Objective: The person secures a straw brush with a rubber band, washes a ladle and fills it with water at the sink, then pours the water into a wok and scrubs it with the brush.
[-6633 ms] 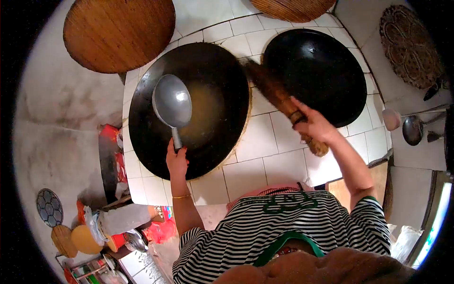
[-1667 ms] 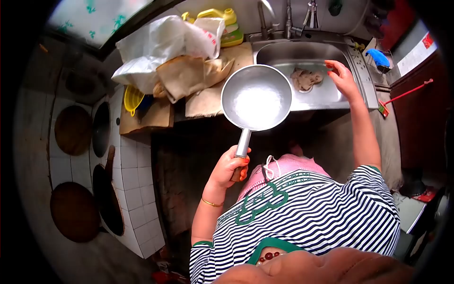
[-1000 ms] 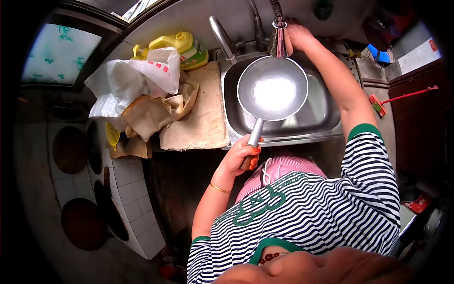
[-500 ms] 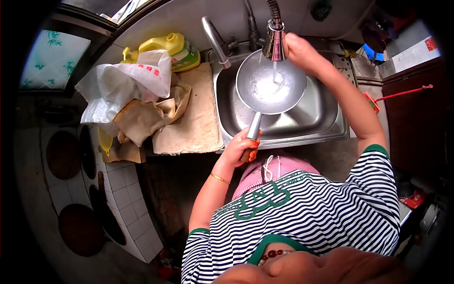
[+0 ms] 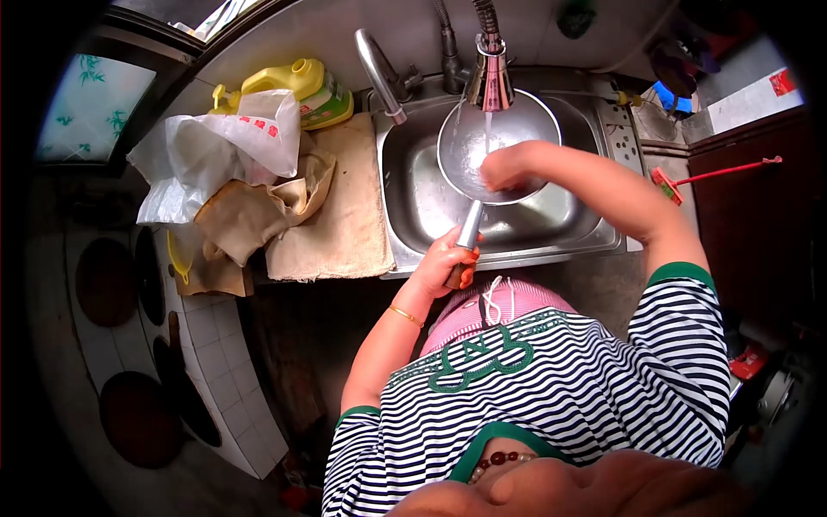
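My left hand [image 5: 448, 258] is wrapped round the handle of a large metal ladle [image 5: 534, 116], whose bowl is held over the steel sink [image 5: 396, 189]. Water runs from the chrome spray faucet [image 5: 491, 82] into the bowl. My right hand [image 5: 508, 168] reaches into the bowl beside the stream, with its fingers pointing down and partly hidden by blur and water. Whether those fingers are apart or closed, or touch anything but the ladle's inside, I cannot make out.
A second faucet [image 5: 379, 73] stands left of the spray one. Farther left are a beige cloth [image 5: 336, 207], a plastic bag [image 5: 207, 159] and a yellow jug [image 5: 297, 82]. A tiled stove [image 5: 228, 362] with woks is at far left, and a red-handled brush [image 5: 724, 172] at right.
I turned from the stove to the sink with the ladle. Water now flows into it, and my right hand has moved from the spray faucet down into the bowl.
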A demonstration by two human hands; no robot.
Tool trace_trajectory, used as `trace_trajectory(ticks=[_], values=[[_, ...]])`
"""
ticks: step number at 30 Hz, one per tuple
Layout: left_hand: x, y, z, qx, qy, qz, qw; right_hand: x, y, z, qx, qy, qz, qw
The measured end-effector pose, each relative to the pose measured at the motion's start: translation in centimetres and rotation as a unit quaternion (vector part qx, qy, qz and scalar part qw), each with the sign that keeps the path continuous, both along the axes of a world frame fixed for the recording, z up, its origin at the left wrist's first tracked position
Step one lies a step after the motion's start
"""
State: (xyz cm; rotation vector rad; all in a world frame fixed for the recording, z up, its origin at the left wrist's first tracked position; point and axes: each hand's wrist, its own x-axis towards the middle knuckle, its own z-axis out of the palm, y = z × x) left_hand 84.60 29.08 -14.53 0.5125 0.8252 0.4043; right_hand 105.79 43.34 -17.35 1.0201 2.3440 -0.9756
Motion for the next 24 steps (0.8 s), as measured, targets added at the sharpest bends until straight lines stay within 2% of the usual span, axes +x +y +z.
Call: trace_trajectory(ticks=[1,2,3,5,6,7,9,10,11,13,15,17,18,19,21,23,24], values=[[0.0,0.0,0.1,-0.006,-0.005,-0.009,1.0,1.0,1.1,-2.5,0.087,-0.063,0.086,0.991],[0.1,-0.1,0.1,-0.012,-0.011,-0.018,1.0,1.9,0.6,1.3,0.001,-0.032,-0.143,0.989],[0.2,-0.2,0.2,-0.018,-0.017,-0.029,0.999,1.9,-0.2,6.1,-0.023,0.021,-0.17,0.985],[1.4,-0.5,0.8,-0.003,-0.005,-0.062,0.998,1.2,1.2,0.1,0.155,0.142,-0.245,0.946],[1.7,-0.3,0.9,-0.004,0.01,-0.049,0.999,0.5,0.7,-3.1,0.174,0.198,-0.235,0.936],[1.5,0.0,0.6,-0.002,0.027,-0.038,0.999,-1.0,0.1,-2.9,0.151,0.238,-0.154,0.947],[0.5,0.6,0.7,0.018,0.043,-0.009,0.999,-1.8,-2.2,1.3,-0.015,0.127,-0.075,0.989],[-0.4,0.9,0.3,0.014,0.057,-0.015,0.998,-1.0,-2.3,2.6,-0.031,0.091,-0.044,0.994],[-0.5,0.7,0.4,0.011,0.06,-0.014,0.998,-0.6,-0.9,-0.5,0.012,-0.022,0.031,0.999],[-0.7,0.4,0.6,0.003,0.066,-0.011,0.998,2.3,0.6,-3.3,0.073,-0.013,-0.111,0.991],[0.3,0.0,0.5,-0.018,0.038,-0.034,0.999,1.6,1.4,-0.6,0.101,0.096,-0.345,0.928],[1.4,-0.2,0.9,-0.022,0.001,-0.051,0.998,0.1,0.1,-0.3,0.085,0.162,-0.303,0.935],[1.7,0.0,1.3,-0.016,0.009,-0.037,0.999,-1.5,0.0,-0.2,0.174,0.192,-0.134,0.957],[1.4,0.3,1.4,-0.019,0.037,-0.016,0.999,-1.5,-0.9,-0.2,0.048,0.193,-0.11,0.974],[-0.3,0.8,0.6,-0.004,0.03,-0.015,0.999,-1.0,-2.4,4.0,-0.026,0.054,-0.016,0.998],[-1.2,0.8,0.4,-0.018,0.028,-0.003,0.999,1.0,-1.2,2.9,0.053,-0.098,0.017,0.994],[-1.4,0.7,0.3,-0.033,0.009,0.005,0.999,2.4,-1.7,6.3,0.111,-0.121,-0.028,0.986]])
